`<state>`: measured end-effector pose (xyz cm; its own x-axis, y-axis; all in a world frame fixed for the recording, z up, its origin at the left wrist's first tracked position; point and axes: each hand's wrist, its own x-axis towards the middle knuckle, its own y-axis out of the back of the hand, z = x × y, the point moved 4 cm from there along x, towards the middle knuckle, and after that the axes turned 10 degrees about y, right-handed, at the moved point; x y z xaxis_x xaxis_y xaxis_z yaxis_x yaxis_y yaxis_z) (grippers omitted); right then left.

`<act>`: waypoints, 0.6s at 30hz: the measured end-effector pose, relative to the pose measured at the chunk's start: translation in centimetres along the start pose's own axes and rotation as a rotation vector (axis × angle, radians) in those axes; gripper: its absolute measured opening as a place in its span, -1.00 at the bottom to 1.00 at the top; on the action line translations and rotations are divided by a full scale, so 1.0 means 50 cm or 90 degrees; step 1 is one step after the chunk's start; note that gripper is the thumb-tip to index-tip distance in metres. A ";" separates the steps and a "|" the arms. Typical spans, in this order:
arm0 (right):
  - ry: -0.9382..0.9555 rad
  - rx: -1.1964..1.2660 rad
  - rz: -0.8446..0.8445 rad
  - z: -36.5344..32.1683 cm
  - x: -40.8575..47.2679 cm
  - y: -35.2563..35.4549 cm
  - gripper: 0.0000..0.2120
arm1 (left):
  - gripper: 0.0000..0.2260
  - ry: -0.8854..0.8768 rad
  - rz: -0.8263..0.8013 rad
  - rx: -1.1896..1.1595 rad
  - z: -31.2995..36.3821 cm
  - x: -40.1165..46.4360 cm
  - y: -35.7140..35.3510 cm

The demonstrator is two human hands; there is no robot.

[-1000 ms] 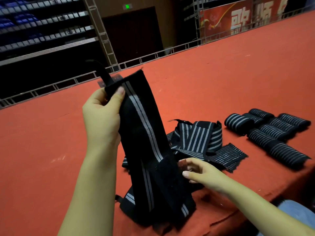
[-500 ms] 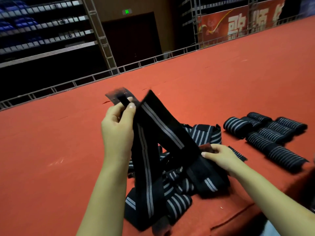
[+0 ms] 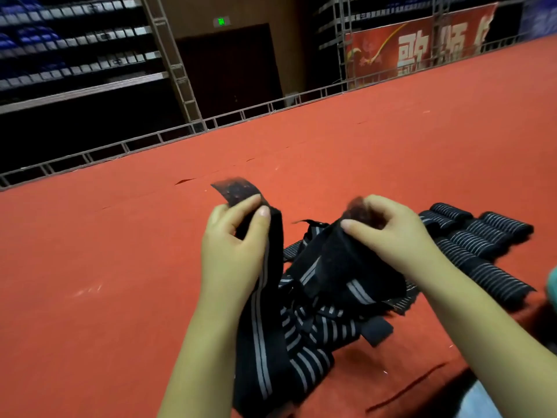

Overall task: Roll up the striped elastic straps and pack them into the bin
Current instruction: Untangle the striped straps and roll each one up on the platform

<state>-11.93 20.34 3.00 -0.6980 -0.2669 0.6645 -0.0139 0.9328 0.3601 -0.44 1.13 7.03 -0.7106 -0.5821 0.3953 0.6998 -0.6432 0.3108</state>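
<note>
In the head view, the left hand (image 3: 233,251) pinches one end of a striped strap (image 3: 262,321) between thumb and fingers, a dark fuzzy tab sticking up past the fingertips, while the right hand (image 3: 388,233) pinches the strap's other end; the middle sags in a loop onto the loose pile of straps (image 3: 319,330) on the red carpet (image 3: 105,282). Finished rolls (image 3: 476,245) lie in a cluster to the right, just beyond the right hand. No bin is visible. To roll well, I judge it best to lift the strap free of the pile, flatten any twist, then start a tight first turn from one end, keeping the edges aligned.
</note>
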 end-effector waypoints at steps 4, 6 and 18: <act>0.155 -0.008 -0.056 -0.091 -0.001 -0.031 -0.78 | -0.76 -0.036 -0.042 0.020 0.002 -0.036 -0.041; 0.200 0.008 -0.081 -0.111 -0.007 -0.042 -0.83 | -0.75 -0.043 -0.087 0.029 -0.005 -0.050 -0.054; 0.070 0.166 -0.159 -0.078 -0.020 -0.081 -0.73 | -0.91 -0.055 -0.155 0.042 -0.047 -0.044 -0.045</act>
<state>-8.36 15.87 3.43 -0.5694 -0.5047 0.6489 -0.3655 0.8625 0.3501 -0.63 2.71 3.42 -0.8521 -0.3674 0.3728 0.5136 -0.7243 0.4600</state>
